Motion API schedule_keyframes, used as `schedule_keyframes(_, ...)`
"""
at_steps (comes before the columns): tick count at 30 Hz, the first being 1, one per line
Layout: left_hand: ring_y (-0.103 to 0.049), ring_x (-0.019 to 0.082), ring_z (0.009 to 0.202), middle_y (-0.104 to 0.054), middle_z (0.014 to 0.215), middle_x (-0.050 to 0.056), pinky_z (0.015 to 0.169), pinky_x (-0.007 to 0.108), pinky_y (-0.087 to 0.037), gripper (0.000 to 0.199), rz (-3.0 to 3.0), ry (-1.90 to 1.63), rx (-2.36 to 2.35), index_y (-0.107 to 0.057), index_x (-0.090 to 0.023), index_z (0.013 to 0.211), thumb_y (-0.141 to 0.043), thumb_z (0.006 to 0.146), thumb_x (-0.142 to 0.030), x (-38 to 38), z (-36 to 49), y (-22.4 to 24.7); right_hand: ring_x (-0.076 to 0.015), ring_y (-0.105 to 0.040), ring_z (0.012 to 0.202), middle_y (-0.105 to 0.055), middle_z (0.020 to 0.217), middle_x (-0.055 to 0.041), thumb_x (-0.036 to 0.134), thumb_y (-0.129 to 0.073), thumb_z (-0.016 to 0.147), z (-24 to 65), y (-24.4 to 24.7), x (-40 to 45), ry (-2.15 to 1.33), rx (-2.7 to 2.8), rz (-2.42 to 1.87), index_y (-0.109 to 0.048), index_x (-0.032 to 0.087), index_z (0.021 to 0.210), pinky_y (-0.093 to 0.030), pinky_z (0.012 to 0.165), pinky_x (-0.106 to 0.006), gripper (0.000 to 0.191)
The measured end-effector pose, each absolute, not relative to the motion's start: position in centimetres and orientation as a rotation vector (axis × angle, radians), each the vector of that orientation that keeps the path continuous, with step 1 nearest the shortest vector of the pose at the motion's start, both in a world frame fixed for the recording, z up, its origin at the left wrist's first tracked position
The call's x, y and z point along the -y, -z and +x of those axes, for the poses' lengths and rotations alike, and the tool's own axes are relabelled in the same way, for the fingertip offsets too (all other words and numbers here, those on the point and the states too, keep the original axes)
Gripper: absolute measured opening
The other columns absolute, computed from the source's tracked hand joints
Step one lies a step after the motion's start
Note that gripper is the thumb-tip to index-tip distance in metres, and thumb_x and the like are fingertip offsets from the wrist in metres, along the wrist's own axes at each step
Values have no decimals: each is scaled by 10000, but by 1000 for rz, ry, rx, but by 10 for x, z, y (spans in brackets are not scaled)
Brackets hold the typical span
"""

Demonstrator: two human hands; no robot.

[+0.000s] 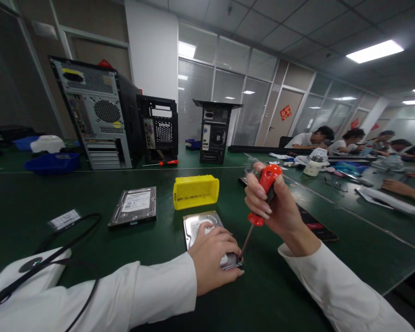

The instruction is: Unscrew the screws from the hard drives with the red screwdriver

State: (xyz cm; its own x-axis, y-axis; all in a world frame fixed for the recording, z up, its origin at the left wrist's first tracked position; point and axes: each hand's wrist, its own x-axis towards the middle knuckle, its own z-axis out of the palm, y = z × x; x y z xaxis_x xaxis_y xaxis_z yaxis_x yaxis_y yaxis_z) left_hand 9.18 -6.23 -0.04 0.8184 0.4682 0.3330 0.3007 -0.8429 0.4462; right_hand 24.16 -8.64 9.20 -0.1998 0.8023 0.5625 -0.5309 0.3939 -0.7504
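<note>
A silver hard drive [193,226] lies on the green table in front of me. Across its near part rests my left hand [216,256], fingers curled over the drive and thumb at its near edge, gripping it. My right hand [273,205] is wrapped round the red and black handle of a screwdriver [257,217]. The shaft slants down to the drive's near right corner, beside my left fingertips. Whether the tip sits in a screw is too small to tell. Just behind the drive stands a yellow bin [196,192] with small dark bits inside, probably screws.
Left of the bin lies another hard drive [134,206]. Black cables cross a white device [31,269] at the near left. Computer cases [97,110] stand at the back, with a second screwdriver [166,163] before them. People sit along the table at the right.
</note>
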Motion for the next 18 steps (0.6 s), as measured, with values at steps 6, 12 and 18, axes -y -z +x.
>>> schedule_keyframes(6,-536,212,1032,-676,949,-44,925,448,-162,180,2620,-634,-572,-641,-262,814,-737,690,-350,63,92,0,-62,-355,417,-431,635,17,481,-328,891,241,-95,92,-1224,1294,-356,-568,206,1003,-351,380,-177,382)
schedule_keyframes(12,-537,209,1038,-675,947,-48,925,441,-169,182,2631,-637,-575,-639,-260,811,-736,691,-356,62,92,0,-64,-459,472,-486,729,14,444,-501,831,239,-92,90,-1214,1291,-285,-516,202,872,-370,358,-160,246)
schedule_keyframes(18,-535,204,1031,-672,955,-54,926,446,-158,184,2633,-621,-575,-638,-263,822,-734,696,-356,63,92,0,-12,-260,336,-407,588,78,306,-549,821,241,-88,87,-1187,1278,-270,-460,229,907,-256,320,-120,146)
